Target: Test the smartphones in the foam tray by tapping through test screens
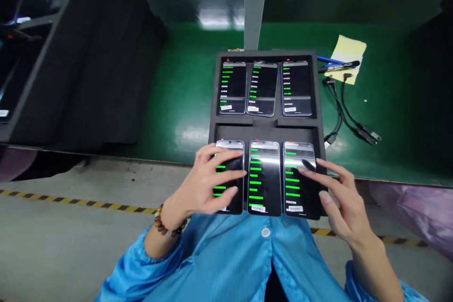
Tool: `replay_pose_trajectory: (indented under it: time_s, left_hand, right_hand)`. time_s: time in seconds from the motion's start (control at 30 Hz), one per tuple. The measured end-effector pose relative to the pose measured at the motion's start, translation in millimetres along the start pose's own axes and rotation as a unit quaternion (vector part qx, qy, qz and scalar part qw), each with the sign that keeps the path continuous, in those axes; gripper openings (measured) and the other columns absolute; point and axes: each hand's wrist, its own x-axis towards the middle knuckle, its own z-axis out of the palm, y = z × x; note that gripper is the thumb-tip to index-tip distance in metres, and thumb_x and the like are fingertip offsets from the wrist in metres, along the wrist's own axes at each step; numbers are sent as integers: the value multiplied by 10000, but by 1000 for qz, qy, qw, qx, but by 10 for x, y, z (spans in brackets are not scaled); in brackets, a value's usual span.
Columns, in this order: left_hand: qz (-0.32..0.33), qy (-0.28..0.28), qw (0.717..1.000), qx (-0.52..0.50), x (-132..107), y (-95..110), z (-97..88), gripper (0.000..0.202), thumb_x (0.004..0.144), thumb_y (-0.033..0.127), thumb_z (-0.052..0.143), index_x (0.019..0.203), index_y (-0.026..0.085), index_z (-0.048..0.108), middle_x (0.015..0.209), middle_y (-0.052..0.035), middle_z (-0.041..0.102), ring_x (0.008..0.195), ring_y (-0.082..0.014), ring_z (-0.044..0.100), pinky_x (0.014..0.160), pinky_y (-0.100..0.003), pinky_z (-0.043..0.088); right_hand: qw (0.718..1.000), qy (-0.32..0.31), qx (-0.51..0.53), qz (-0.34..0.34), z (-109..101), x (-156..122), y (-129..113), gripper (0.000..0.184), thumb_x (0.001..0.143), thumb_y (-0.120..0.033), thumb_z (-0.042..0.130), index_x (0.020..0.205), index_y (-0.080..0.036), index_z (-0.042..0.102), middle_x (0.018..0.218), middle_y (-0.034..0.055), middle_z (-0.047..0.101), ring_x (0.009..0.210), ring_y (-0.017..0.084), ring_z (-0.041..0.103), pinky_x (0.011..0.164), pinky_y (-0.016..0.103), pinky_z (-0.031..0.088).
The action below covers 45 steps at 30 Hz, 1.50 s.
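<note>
Several smartphones lie face up in two rows in a black foam tray (265, 122), their lit screens showing lists with green and white text. My left hand (210, 181) is spread over the front-left phone (231, 205) and covers much of its screen. At the front right, my right hand (341, 198) has its index finger on or just above the screen of another phone (300, 186), thumb apart at its edge. Between my hands lies the front-middle phone (265, 179). In the back row are a left phone (232, 87), a slightly tilted middle phone (262, 88) and a right phone (296, 88).
Right of the tray, short black cables (341, 108) lie on the green table (184, 104), with pens (339, 65) and a yellow notepad (348, 49). Stacked black foam trays (106, 66) stand at the left. A grey post (255, 9) rises behind the tray.
</note>
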Motion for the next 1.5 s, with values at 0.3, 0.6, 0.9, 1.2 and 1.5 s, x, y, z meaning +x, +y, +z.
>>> replay_pose_trajectory:
  time_s: [0.3,0.6,0.9,1.2,1.5]
  left_hand:
    - [-1,-68,996,51,383,71,86,422,985,338,648,1400,325,728,1665,-59,553,1414,-361,551,1265,-677,353]
    - [10,49,999,19,-116,-247,-94,312,950,226,629,1198,270,812,1469,-106,681,1298,-330,567,1112,-590,468]
    - [-58,57,996,48,-148,-288,-11,385,999,260,583,1337,293,766,1581,-87,603,1355,-333,511,1169,-596,422]
    - [-34,140,989,20,-151,-299,55,386,1031,323,534,1346,314,758,1604,-91,552,1393,-347,559,1146,-606,450]
    - [-66,162,985,-15,-247,-328,152,374,1056,367,525,1338,328,768,1553,-89,567,1365,-337,549,1115,-589,492]
  right_hand:
    - [976,-151,-31,-151,126,263,-350,476,1041,-173,517,1510,-214,589,1437,16,748,1514,278,493,1269,510,294]
    - [985,-115,-65,-111,137,542,-235,452,1070,-182,489,1508,-216,592,1405,57,747,1486,296,507,1260,535,297]
    - [992,-80,-20,-96,-19,422,-176,445,1073,-198,486,1497,-228,619,1496,113,663,1452,310,534,1212,531,353]
    - [998,-43,1,-52,-128,-228,-93,441,1033,-151,465,1402,-241,689,1304,78,762,1377,333,605,1172,563,395]
    - [999,-3,-38,0,-72,-189,-71,435,1073,-223,435,1432,-277,676,1368,78,745,1399,352,581,1135,574,391]
